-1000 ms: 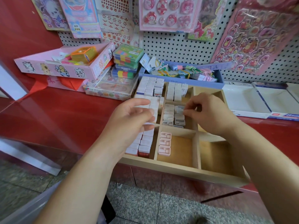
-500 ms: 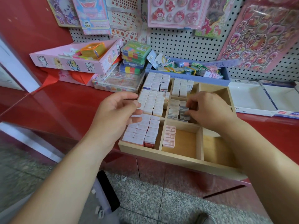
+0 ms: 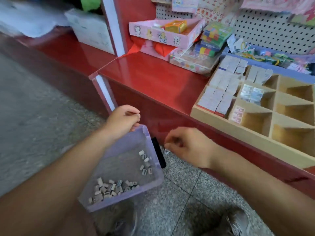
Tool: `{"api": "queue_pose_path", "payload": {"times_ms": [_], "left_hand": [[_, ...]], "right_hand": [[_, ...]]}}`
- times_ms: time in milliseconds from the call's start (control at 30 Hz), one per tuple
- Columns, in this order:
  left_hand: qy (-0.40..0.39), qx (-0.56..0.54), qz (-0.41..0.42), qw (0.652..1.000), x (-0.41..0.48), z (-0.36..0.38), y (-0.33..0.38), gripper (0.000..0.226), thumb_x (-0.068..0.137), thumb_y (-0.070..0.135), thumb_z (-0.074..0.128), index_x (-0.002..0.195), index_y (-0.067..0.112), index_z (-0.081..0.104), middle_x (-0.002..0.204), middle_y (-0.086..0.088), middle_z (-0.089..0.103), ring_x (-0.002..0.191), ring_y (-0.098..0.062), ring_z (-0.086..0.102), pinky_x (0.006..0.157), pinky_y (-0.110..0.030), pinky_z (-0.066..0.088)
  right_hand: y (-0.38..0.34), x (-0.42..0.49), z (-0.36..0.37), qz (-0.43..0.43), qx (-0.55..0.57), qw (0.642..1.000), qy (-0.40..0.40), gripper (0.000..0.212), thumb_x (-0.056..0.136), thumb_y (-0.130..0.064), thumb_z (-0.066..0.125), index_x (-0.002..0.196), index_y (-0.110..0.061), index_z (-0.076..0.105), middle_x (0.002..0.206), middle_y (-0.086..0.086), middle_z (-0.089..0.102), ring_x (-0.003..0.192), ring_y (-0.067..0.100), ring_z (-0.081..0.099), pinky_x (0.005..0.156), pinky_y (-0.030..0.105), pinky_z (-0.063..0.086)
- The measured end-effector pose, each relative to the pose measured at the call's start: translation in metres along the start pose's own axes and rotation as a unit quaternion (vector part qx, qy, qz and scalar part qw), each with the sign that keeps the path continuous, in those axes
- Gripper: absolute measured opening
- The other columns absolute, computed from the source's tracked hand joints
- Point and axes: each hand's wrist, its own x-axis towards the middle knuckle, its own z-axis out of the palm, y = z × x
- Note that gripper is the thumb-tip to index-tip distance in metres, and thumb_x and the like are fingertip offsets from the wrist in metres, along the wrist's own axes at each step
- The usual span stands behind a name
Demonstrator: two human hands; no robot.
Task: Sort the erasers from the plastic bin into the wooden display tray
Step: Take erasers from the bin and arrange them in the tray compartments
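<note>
The bin (image 3: 122,202) is clear purple plastic and stands low on the speckled floor (image 3: 179,193), in front of the person. Inside it, loose erasers (image 3: 112,188) lie heaped against the near wall, and a smaller cluster (image 3: 145,161) sits along the right wall. The left hand (image 3: 122,119) is at the bin's far corner with its fingers curled and touching the rim. The blur keeps me from telling whether it really grips it. The right hand (image 3: 185,147) hangs just right of the bin, apart from it, with its fingers loosely curled. I cannot tell whether they hold anything. A black object (image 3: 158,152) stands against the outside of the bin's right wall, between the bin and that hand.

Up and to the right of the bin, on the red tabletop (image 3: 153,74), lies the wooden tray (image 3: 238,132). The compartments on its side nearest the bin are packed with stacked erasers (image 3: 219,92). Beyond the bin, at the back of the tabletop, sits a pink box (image 3: 162,33), with a pegboard (image 3: 264,31) behind it.
</note>
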Motion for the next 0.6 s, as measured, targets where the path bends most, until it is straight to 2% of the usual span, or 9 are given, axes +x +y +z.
{"api": "queue_pose_path", "payload": {"times_ms": [133, 200, 267, 300, 333, 400, 467, 533, 600], "left_hand": [[-0.059, 0.078, -0.057, 0.994, 0.020, -0.008, -0.089, 0.019, 0.078, 0.008, 0.059, 0.065, 0.020, 0.062, 0.059, -0.001, 0.056, 0.050, -0.013, 0.053, 0.060, -0.030, 0.044], [-0.087, 0.131, -0.111, 0.981, 0.028, -0.008, -0.148, 0.027, 0.086, 0.000, 0.059, 0.068, 0.022, 0.057, 0.059, -0.002, 0.052, 0.052, -0.021, 0.055, 0.061, -0.032, 0.044], [-0.099, 0.151, -0.159, 0.970, 0.035, 0.001, -0.201, 0.017, 0.090, 0.003, 0.060, 0.083, 0.017, 0.052, 0.073, -0.012, 0.056, 0.066, -0.033, 0.062, 0.065, -0.035, 0.046], [-0.095, 0.144, -0.183, 0.968, 0.038, 0.006, -0.224, 0.017, 0.091, 0.005, 0.063, 0.094, 0.016, 0.051, 0.082, -0.013, 0.058, 0.073, -0.031, 0.062, 0.067, -0.031, 0.047], [-0.094, 0.137, -0.203, 0.965, 0.041, 0.013, -0.249, 0.026, 0.091, 0.005, 0.066, 0.104, 0.017, 0.047, 0.085, -0.010, 0.058, 0.074, -0.025, 0.060, 0.066, -0.025, 0.046], [-0.121, 0.131, -0.214, 0.961, 0.050, 0.026, -0.290, 0.046, 0.085, 0.007, 0.077, 0.114, 0.017, 0.042, 0.087, 0.000, 0.056, 0.079, -0.018, 0.060, 0.067, -0.022, 0.046], [-0.139, 0.117, -0.201, 0.963, 0.065, 0.044, -0.327, 0.072, 0.071, 0.016, 0.087, 0.130, 0.009, 0.048, 0.118, -0.001, 0.059, 0.112, -0.025, 0.062, 0.091, -0.032, 0.051], [-0.154, 0.202, -0.163, 0.953, 0.085, 0.058, -0.353, 0.099, 0.064, 0.039, 0.088, 0.149, 0.016, 0.042, 0.147, -0.001, 0.043, 0.139, -0.027, 0.043, 0.113, -0.039, 0.041], [-0.168, 0.249, -0.105, 0.948, 0.107, 0.073, -0.378, 0.111, 0.052, 0.062, 0.084, 0.149, 0.027, 0.042, 0.150, -0.003, 0.040, 0.144, -0.029, 0.038, 0.115, -0.040, 0.039]], "right_hand": [[0.034, 0.041, 0.093, 0.049, -0.031, 0.996, -0.064, 0.027, 0.100, -0.026, 0.056, 0.121, -0.016, 0.068, 0.116, 0.008, 0.062, 0.108, 0.030, 0.059, 0.091, 0.039, 0.048], [0.051, 0.060, 0.131, 0.074, -0.042, 0.995, -0.059, 0.042, 0.100, -0.028, 0.056, 0.139, -0.014, 0.057, 0.139, 0.012, 0.052, 0.126, 0.036, 0.050, 0.104, 0.043, 0.043], [0.065, 0.075, 0.164, 0.096, -0.049, 0.993, -0.050, 0.060, 0.097, -0.044, 0.047, 0.152, -0.019, 0.043, 0.157, 0.010, 0.034, 0.139, 0.037, 0.038, 0.109, 0.047, 0.041], [0.071, 0.081, 0.178, 0.094, -0.053, 0.993, -0.049, 0.071, 0.092, -0.054, 0.037, 0.156, -0.022, 0.036, 0.162, 0.007, 0.025, 0.143, 0.036, 0.033, 0.110, 0.049, 0.040], [0.078, 0.087, 0.192, 0.089, -0.059, 0.993, -0.052, 0.079, 0.088, -0.060, 0.029, 0.159, -0.024, 0.027, 0.166, 0.004, 0.016, 0.147, 0.035, 0.027, 0.111, 0.050, 0.039], [0.094, 0.093, 0.216, 0.071, -0.073, 0.994, -0.046, 0.080, 0.091, -0.060, 0.029, 0.161, -0.023, 0.018, 0.170, -0.001, -0.001, 0.152, 0.034, 0.018, 0.113, 0.051, 0.038], [0.104, 0.093, 0.231, 0.044, -0.072, 0.996, 0.000, 0.072, 0.097, -0.049, 0.039, 0.160, -0.017, 0.024, 0.170, -0.002, -0.005, 0.153, 0.031, 0.020, 0.111, 0.049, 0.042], [0.108, 0.091, 0.235, 0.034, -0.049, 0.998, 0.034, 0.065, 0.099, -0.041, 0.043, 0.158, -0.015, 0.031, 0.170, -0.004, -0.001, 0.151, 0.028, 0.026, 0.107, 0.048, 0.045], [0.109, 0.091, 0.236, 0.030, -0.030, 0.998, 0.050, 0.061, 0.099, -0.037, 0.043, 0.156, -0.017, 0.035, 0.170, -0.005, 0.002, 0.150, 0.022, 0.028, 0.107, 0.047, 0.044]]}}
